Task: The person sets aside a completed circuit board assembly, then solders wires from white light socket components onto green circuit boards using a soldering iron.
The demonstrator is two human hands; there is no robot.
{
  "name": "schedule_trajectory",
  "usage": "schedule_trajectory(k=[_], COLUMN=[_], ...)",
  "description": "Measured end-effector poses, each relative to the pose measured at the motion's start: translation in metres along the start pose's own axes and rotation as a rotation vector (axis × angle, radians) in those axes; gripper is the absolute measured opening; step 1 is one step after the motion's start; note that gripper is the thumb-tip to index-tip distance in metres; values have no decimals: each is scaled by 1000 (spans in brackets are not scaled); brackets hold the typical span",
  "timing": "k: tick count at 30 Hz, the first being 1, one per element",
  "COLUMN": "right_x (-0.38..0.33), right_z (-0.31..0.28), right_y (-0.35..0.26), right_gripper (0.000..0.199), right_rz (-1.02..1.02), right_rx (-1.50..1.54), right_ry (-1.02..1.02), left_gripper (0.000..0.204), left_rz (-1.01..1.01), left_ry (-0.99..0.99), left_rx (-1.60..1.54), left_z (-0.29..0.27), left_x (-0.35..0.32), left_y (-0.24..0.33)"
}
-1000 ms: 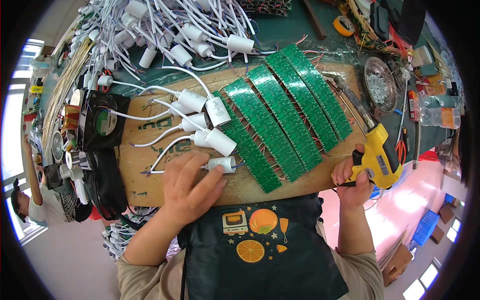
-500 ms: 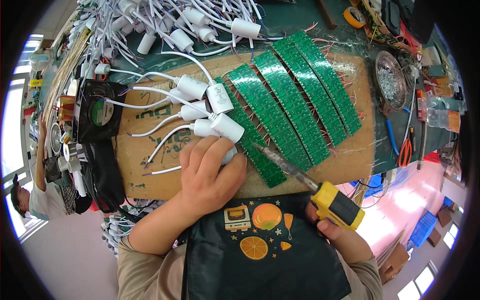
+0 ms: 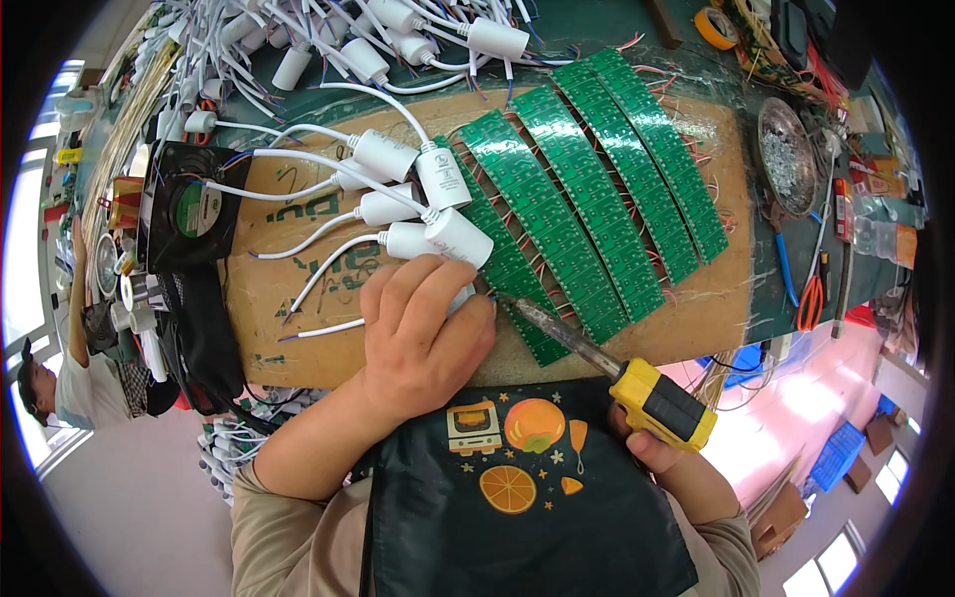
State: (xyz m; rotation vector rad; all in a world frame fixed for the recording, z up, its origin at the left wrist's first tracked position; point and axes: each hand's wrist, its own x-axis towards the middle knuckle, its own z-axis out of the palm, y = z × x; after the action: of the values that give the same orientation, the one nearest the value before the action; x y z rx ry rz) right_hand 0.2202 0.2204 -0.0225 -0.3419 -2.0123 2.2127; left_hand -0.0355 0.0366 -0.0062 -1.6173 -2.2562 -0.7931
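My left hand [image 3: 428, 333] is closed on a white cylindrical lamp socket [image 3: 464, 298], mostly hidden under the fingers. From its far end a white cable [image 3: 333, 330] runs left across the board. A yellow and black soldering iron [image 3: 665, 403] is gripped in my right hand [image 3: 647, 448]. Its metal shaft points up and left, with the tip close to my left fingertips; contact there is too small to make out. The nearest green circuit board strip [image 3: 517, 298] lies beneath the tip. Several finished-looking white sockets [image 3: 460, 237] with cables lie just beyond my left hand.
More green circuit board strips [image 3: 607, 189] with thin red wires cover the brown work board [image 3: 711, 308]. A black fan [image 3: 191, 209] stands at left. A heap of white sockets [image 3: 368, 60] fills the far side. At right are a metal dish [image 3: 786, 159] and orange-handled scissors [image 3: 812, 303].
The soldering iron has shifted slightly left, its tip now nearer my left fingertips. My left hand keeps its grip on the socket. The whole view has moved a little.
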Motion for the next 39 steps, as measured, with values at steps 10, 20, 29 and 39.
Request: schedule_trajectory(k=[10,20,29,39], right_x=[-5,-5,7,27], right_z=[1,-6,-58,-102], right_y=[1,-3,-34,-54], right_gripper=[35,39,77,39], right_rz=[56,12,-247,-116], right_rx=[-55,47,31,-166], right_ry=[17,86,657,993], left_gripper=[28,30,27,26], left_rz=[12,16,-11,1], left_ry=[13,7,-15,-17], left_rx=[10,17,22,25], left_z=[2,2,-2,-3], left_x=[-2,2,3,4], left_y=[-2,1,2,5])
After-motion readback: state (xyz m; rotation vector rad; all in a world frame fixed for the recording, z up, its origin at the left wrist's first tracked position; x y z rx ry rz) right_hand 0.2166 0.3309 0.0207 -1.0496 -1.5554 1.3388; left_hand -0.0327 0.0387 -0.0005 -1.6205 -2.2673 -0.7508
